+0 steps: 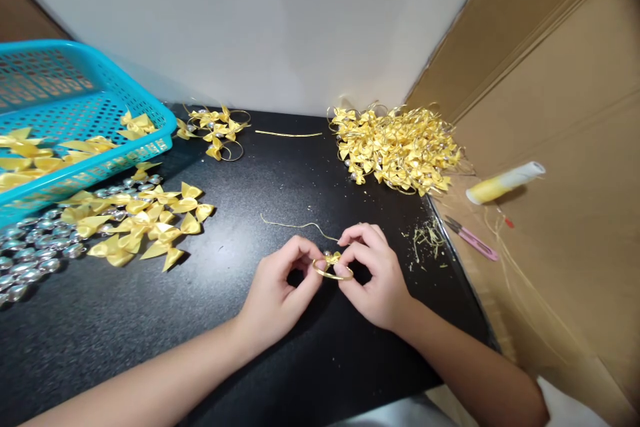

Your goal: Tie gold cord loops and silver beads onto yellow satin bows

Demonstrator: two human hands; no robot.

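Note:
Between my two hands is a thin gold ring (330, 274) with a small yellow bow (332, 258) and what looks like a silver bead on its far side. My left hand (281, 284) pinches the ring's left side between thumb and forefinger. On the right side, my right hand (374, 274) pinches it near the bow, its other fingers curled above. A loose gold thread (300, 224) runs over the black table from the left towards my right fingers. Whether those fingers hold its end is hard to make out.
A blue basket (167, 127) with yellow bows stands at left. Before it lie loose bows (150, 220) and silver bead strings (30, 264). Finished rings with bows (400, 147) are heaped at back right. Pink-handled snips (475, 240), a thread spool (505, 184) and thread scraps (427, 240) lie at right.

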